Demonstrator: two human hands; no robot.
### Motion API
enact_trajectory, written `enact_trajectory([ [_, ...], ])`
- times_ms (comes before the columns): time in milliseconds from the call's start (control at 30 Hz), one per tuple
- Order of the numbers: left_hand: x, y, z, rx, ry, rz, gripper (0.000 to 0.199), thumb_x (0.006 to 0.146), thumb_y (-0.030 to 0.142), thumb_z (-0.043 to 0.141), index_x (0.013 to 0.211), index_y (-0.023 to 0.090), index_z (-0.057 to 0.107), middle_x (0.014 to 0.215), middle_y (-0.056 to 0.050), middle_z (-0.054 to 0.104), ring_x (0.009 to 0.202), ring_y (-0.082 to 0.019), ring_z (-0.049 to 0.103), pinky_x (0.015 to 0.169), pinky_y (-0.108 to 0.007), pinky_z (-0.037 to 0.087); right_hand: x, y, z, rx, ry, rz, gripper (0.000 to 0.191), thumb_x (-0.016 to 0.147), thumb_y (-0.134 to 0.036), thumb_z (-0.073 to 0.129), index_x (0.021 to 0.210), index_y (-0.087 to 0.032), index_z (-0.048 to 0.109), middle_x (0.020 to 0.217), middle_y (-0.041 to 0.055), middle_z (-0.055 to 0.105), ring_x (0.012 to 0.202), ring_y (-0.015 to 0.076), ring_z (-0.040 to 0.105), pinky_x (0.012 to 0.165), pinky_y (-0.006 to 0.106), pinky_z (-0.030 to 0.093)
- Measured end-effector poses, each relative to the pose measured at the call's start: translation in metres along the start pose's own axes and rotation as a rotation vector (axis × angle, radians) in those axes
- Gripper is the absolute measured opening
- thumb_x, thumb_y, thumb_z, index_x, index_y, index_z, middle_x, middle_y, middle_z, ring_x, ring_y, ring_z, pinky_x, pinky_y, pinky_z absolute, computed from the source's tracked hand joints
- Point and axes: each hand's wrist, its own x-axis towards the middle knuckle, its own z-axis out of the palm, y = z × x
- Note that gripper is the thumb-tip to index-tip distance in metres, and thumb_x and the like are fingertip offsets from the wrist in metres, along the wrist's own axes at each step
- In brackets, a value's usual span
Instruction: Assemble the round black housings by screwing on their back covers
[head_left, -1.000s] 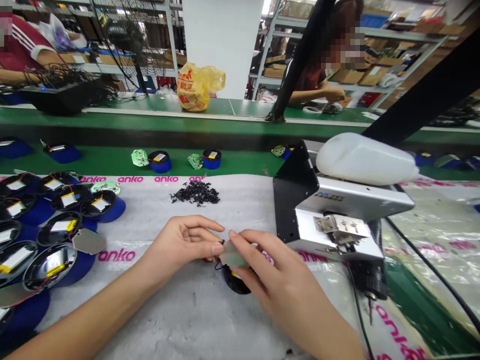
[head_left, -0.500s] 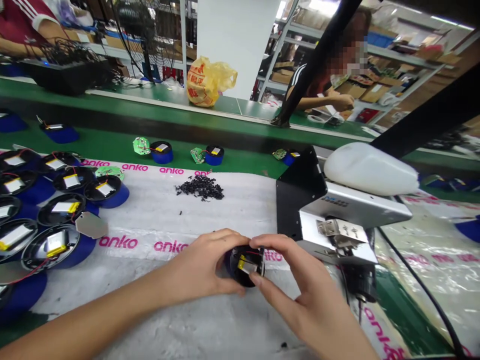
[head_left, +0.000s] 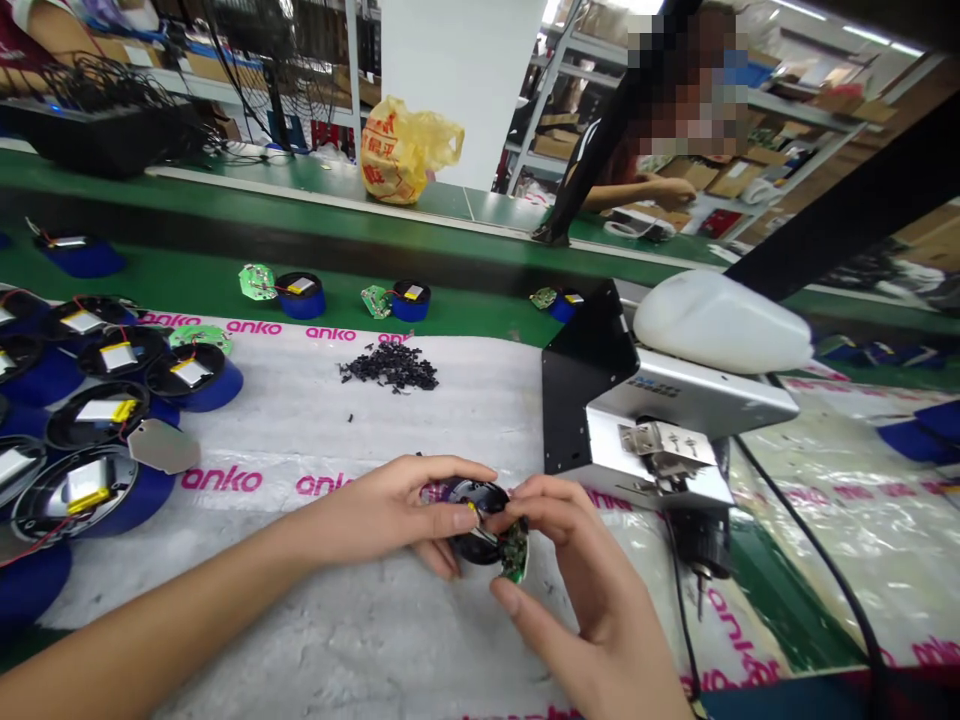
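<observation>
A round black-and-blue housing [head_left: 481, 494] is tilted in my left hand [head_left: 409, 515], which grips it from the left with the thumb over its rim. Part of a battery with a yellow edge shows inside, partly covered by my fingers. At the right side of the housing, my right hand [head_left: 574, 560] holds a green circuit board [head_left: 514, 552] on edge, fingers at its top and thumb by its lower edge. Whether wires join board and housing is hidden.
Several blue housings with batteries [head_left: 191, 372] crowd the left. A pile of small black pieces [head_left: 390, 366] lies ahead on the white sheet. To the right stands a metal machine [head_left: 675, 400] with a downward tip and a cable [head_left: 814, 545]. A person [head_left: 660, 190] sits across the green bench.
The circuit board has come into sight at the housing's right side, in my right fingers. My left thumb has moved over the rim. The whole view has shifted slightly.
</observation>
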Motion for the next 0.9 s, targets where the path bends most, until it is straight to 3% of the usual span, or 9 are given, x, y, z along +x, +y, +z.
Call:
enact_trajectory([
  [100,0.001,0.0,0.0,0.06,0.071,-0.008,0.044,0.089,0.043,0.068,0.129,0.025,0.063,0.095,-0.007,0.076,0.067,-0.017,0.075,0.069,-0.029,0.062,-0.001,0.002,0.0,0.002,-0.025,0.017,0.034,0.088,-0.017,0.065,0.117,-0.032,0.055,0.123,0.0043,0.044,0.113,0.0201,0.053,0.099,0.035,0.046],
  [267,0.003,0.0,-0.001,-0.031,-0.005,-0.027,0.062,0.079,0.035,0.08,0.135,0.022,0.059,0.095,-0.008,0.078,0.071,-0.019,0.076,0.072,-0.03,0.062,0.003,0.004,0.001,0.122,0.013,0.041,0.033,0.089,-0.017,0.064,0.117,-0.033,0.054,0.116,0.0027,0.047,0.102,0.0165,0.059,0.091,0.03,0.05],
  [333,0.005,0.0,-0.001,-0.03,0.034,-0.023,0.05,0.082,0.034,0.078,0.128,0.021,0.063,0.085,-0.006,0.078,0.064,-0.018,0.075,0.065,-0.027,0.062,0.003,0.004,0.001,0.116,0.025,0.035,0.034,0.088,-0.017,0.065,0.117,-0.033,0.055,0.116,0.0022,0.048,0.103,0.0162,0.059,0.091,0.028,0.05],
  [400,0.007,0.0,0.001,-0.004,0.078,-0.013,0.038,0.087,0.036,0.072,0.121,0.021,0.066,0.074,-0.002,0.076,0.057,-0.016,0.074,0.058,-0.023,0.06,0.002,0.003,0.001,0.074,0.025,0.023,0.035,0.087,-0.017,0.067,0.117,-0.033,0.056,0.118,0.0026,0.05,0.11,0.0175,0.057,0.095,0.028,0.049],
  [533,0.009,0.0,0.007,0.049,0.13,-0.007,0.032,0.087,0.036,0.071,0.116,0.023,0.066,0.07,0.001,0.073,0.054,-0.016,0.073,0.055,-0.021,0.06,-0.005,0.002,0.001,-0.027,0.014,0.019,0.034,0.088,-0.021,0.067,0.118,-0.034,0.057,0.122,0.0036,0.053,0.12,0.02,0.053,0.101,0.031,0.048],
  [767,0.01,0.004,0.02,0.136,0.265,-0.015,0.023,0.087,0.031,0.065,0.109,0.024,0.063,0.055,0.007,0.062,0.041,-0.011,0.062,0.041,-0.017,0.052,-0.007,-0.006,-0.001,-0.303,-0.01,-0.068,0.044,0.091,-0.026,0.064,0.132,-0.039,0.054,0.128,0.0028,0.053,0.118,0.0158,0.059,0.099,0.023,0.051],
  [900,0.009,0.003,0.027,0.196,0.305,0.003,0.016,0.086,0.025,0.06,0.102,0.025,0.062,0.052,0.008,0.056,0.036,-0.009,0.053,0.033,-0.013,0.04,0.002,-0.011,-0.004,-0.395,-0.025,-0.157,0.044,0.094,-0.025,0.061,0.136,-0.034,0.051,0.127,0.0037,0.056,0.114,0.0137,0.062,0.092,0.018,0.054],
])
